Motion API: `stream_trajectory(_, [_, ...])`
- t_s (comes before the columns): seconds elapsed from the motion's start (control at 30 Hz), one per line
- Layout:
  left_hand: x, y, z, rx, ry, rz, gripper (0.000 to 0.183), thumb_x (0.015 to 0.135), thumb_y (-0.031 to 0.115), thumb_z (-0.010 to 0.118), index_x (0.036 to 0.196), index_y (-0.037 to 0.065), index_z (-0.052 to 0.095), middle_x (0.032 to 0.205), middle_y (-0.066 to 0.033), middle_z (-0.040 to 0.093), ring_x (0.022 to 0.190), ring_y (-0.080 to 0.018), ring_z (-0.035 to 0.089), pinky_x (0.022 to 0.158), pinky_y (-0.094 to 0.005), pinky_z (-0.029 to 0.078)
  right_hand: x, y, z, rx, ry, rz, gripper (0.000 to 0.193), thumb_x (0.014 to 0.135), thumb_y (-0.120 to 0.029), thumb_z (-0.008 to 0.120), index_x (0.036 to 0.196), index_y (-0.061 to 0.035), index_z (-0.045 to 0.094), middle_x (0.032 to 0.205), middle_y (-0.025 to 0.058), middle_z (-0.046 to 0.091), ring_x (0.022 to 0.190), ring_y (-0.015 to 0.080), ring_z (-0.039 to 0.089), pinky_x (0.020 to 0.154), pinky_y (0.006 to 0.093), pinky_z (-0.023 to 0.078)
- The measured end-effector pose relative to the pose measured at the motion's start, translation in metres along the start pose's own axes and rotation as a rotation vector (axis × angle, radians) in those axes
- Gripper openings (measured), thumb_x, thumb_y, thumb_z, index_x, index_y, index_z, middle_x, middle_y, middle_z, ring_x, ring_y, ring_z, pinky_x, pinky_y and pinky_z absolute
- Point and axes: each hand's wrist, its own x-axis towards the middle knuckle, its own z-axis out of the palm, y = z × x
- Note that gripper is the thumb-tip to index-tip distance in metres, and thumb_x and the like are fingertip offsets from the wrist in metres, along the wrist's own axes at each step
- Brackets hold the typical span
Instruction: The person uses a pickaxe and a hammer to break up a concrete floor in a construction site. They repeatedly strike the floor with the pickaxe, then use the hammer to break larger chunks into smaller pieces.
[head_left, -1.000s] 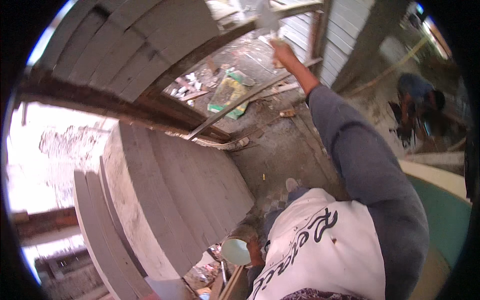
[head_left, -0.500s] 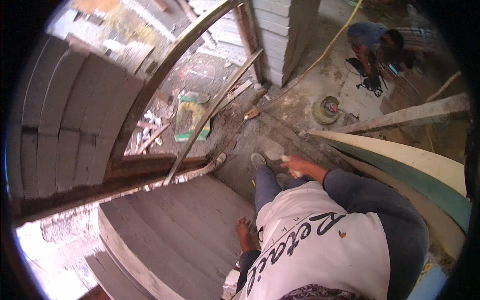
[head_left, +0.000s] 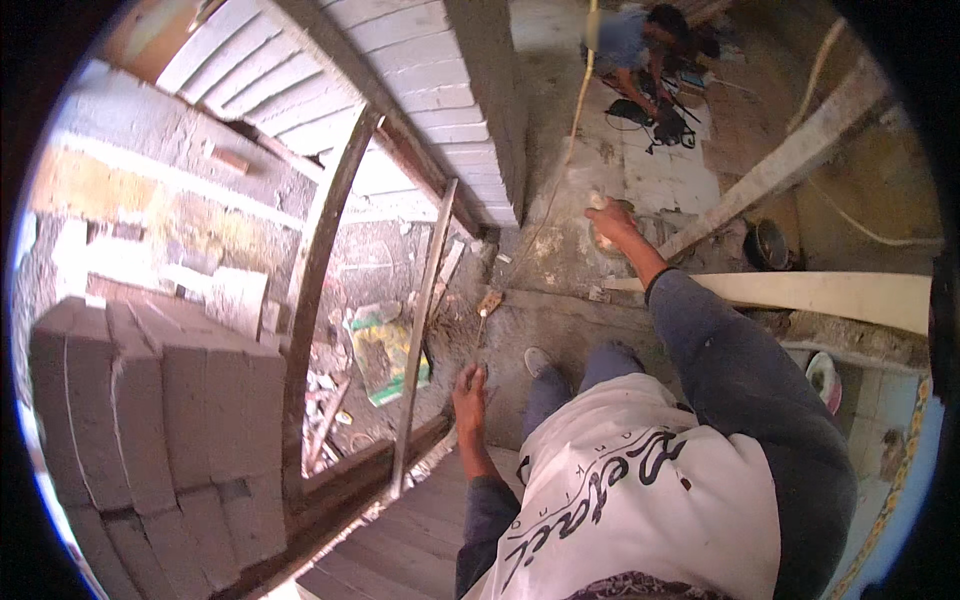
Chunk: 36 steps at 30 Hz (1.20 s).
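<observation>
My right hand [head_left: 612, 218] is stretched out ahead over the floor, closed around a trowel [head_left: 597, 199]. Only a small pale part of the trowel shows past the fingers; its blade is hard to make out from this angle. Beneath that hand the round green container is mostly covered. My left hand [head_left: 468, 392] hangs in front of the wooden frame, its fingers loosely curled and nothing visible in them. A small outlet box on a cord [head_left: 489, 302] lies on the floor just beyond it.
Slanting wooden posts [head_left: 420, 340] stand at left, beside grey block walls [head_left: 170, 400]. Behind them lie rubble and a green-yellow sack [head_left: 388, 355]. A long pale board [head_left: 800, 290] and a dark bucket [head_left: 768, 245] are at right. Another person [head_left: 640, 50] crouches by cables at the far right.
The view has turned and moved forward. My right hand has reached farther ahead with the trowel, over the green container. My left hand has come up and forward from beside the block wall.
</observation>
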Motion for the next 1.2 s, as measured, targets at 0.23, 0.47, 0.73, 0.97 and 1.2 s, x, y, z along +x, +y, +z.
stream_trajectory(0.23, [0.03, 0.227, 0.101, 0.052, -0.538, 0.415, 0.061, 0.097, 0.033, 0.066, 0.147, 0.003, 0.047, 0.143, -0.0167, 0.054, 0.125, -0.0255, 0.057, 0.101, -0.0378, 0.047, -0.075, -0.034, 0.041, -0.294, -0.443, -0.282, 0.063, 0.083, -0.03, 0.078, 0.133, -0.0018, 0.053, 0.082, 0.0127, 0.064, 0.062, 0.0223, 0.061, 0.053, 0.0421, 0.052])
stream_trajectory(0.47, [0.079, 0.339, 0.138, -0.212, -0.32, 0.625, 0.073, 0.097, 0.021, 0.067, 0.158, 0.012, 0.027, 0.16, -0.017, 0.028, 0.133, -0.0296, 0.049, 0.104, -0.041, 0.047, -0.1, -0.062, 0.088, -0.287, -0.839, -0.244, 0.062, 0.087, -0.032, 0.075, 0.137, -0.007, 0.049, 0.07, 0.007, 0.059, 0.053, 0.0169, 0.058, 0.045, 0.0353, 0.049])
stream_trajectory(0.73, [0.119, 0.395, 0.087, -0.21, -0.066, 0.786, 0.071, 0.099, 0.029, 0.059, 0.158, 0.006, 0.025, 0.156, -0.0212, 0.033, 0.131, -0.0369, 0.05, 0.107, -0.0491, 0.044, 0.079, 0.013, 0.05, -0.02, -1.106, 0.305, 0.081, 0.092, -0.031, 0.074, 0.155, -0.0088, 0.029, 0.071, 0.0028, 0.057, 0.057, 0.0156, 0.054, 0.049, 0.0351, 0.047])
stream_trajectory(0.97, [0.153, 0.427, 0.107, -0.119, 0.179, 0.702, 0.067, 0.097, 0.037, 0.06, 0.154, 0.01, 0.035, 0.142, -0.0163, 0.055, 0.121, -0.0351, 0.059, 0.097, -0.0492, 0.047, 0.274, 0.162, -0.011, 0.614, -0.417, 0.33, 0.028, 0.1, -0.03, 0.061, 0.111, -0.0052, 0.068, 0.087, 0.0088, 0.063, 0.069, 0.0208, 0.059, 0.056, 0.0412, 0.048])
stream_trajectory(1.2, [0.194, 0.436, 0.129, -0.116, 0.239, 0.523, 0.064, 0.101, 0.043, 0.05, 0.153, 0.01, 0.037, 0.15, -0.0105, 0.044, 0.131, -0.0349, 0.048, 0.111, -0.0523, 0.034, 0.394, 0.147, -0.118, 0.12, -0.225, 0.487, 0.026, 0.098, -0.025, 0.056, 0.085, -0.006, 0.066, 0.075, 0.01, 0.063, 0.066, 0.0236, 0.061, 0.057, 0.0468, 0.047])
